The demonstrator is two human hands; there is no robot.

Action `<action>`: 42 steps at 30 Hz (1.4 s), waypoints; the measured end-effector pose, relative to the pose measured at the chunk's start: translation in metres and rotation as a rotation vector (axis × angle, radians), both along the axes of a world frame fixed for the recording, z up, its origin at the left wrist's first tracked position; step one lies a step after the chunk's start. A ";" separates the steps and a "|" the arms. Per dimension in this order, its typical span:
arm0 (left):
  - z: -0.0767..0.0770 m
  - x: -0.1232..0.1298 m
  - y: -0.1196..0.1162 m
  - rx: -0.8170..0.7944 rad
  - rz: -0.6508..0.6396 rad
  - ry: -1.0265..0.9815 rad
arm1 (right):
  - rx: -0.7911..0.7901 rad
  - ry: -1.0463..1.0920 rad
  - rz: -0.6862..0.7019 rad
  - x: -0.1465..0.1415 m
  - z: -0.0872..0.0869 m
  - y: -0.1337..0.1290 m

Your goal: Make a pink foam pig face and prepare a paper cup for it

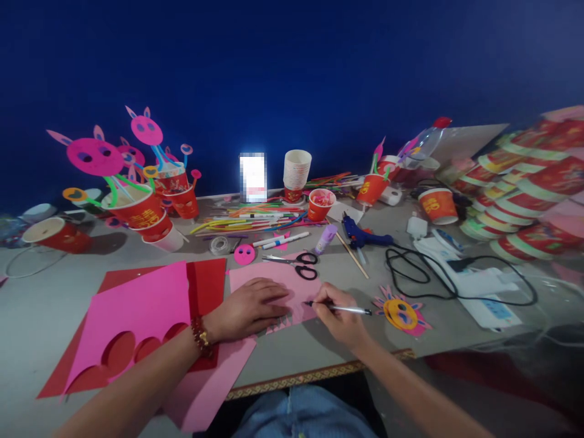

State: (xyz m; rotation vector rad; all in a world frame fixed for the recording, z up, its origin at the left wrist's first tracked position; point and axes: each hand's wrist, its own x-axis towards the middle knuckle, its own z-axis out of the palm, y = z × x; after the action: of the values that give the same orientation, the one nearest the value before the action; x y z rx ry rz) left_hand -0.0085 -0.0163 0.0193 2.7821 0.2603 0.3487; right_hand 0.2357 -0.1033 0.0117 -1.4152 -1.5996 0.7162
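Head view, looking down on a cluttered craft table [41, 316]; left hand [249, 307] spread flat, fingers released, pressed on a light pink paper sheet [301, 286] near the front edge, apparently to keep it from sliding; right hand [340, 313] clenched round a pen [340, 308], tip touching the sheet's right side; pen lay almost level, long axis running left to right, tip pointing left toward the flat hand, barrel end toward a yellow and pink paper cutout [401, 313] just beside; black-handled scissors [296, 264] lay just behind the sheet; bright pink paper [132, 316] with round holes over a red sheet [210, 280] toward the left front; blue glue gun [362, 234] farther back, black cord [433, 274] looping right; red paper cups [137, 213] with pink animal faces along the back left.
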 end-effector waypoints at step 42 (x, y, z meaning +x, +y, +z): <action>0.001 0.000 0.000 0.000 0.005 -0.003 | 0.037 -0.109 0.042 -0.001 0.001 0.000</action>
State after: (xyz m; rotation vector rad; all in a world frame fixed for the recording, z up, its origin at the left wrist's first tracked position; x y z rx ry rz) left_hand -0.0084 -0.0166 0.0203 2.7816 0.2663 0.3548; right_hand 0.2348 -0.1036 0.0131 -1.4185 -1.7229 0.6394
